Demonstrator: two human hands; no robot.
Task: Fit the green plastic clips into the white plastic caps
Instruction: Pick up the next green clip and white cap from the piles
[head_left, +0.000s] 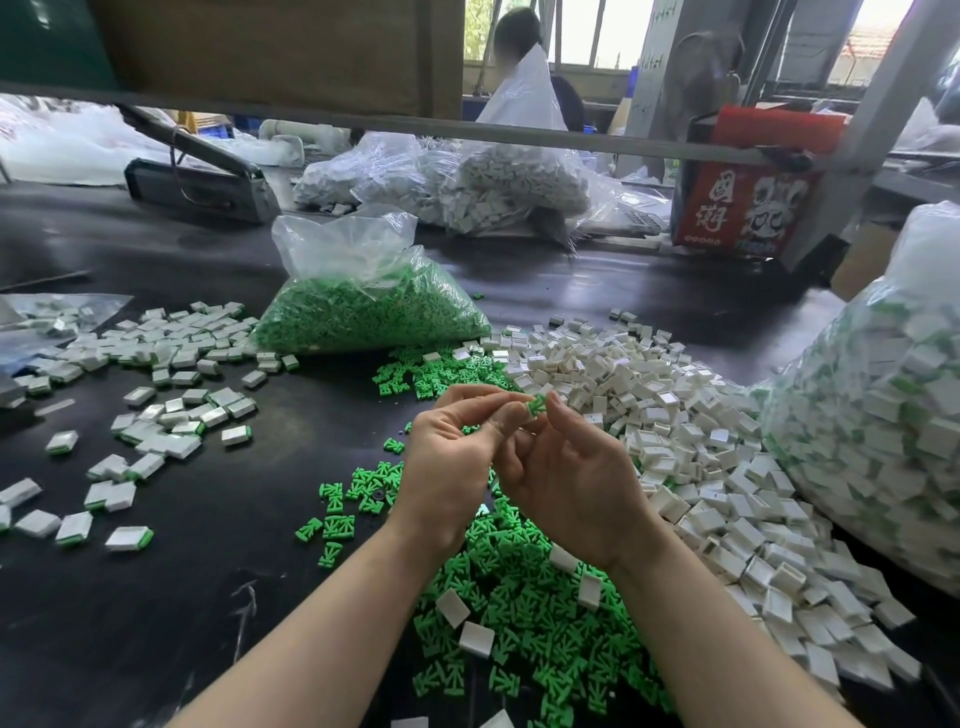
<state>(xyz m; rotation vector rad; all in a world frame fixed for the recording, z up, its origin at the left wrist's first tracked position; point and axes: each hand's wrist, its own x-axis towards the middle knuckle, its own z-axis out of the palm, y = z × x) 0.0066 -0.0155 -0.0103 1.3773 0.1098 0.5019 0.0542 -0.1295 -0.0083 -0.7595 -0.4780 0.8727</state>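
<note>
Green clip pinched between both hands' fingers.

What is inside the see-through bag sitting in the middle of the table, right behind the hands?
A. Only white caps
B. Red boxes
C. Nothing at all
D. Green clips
D. The clear plastic bag on the dark table is packed with green clips, the same colour as the green clip pinched between the left hand and the right hand.
</note>
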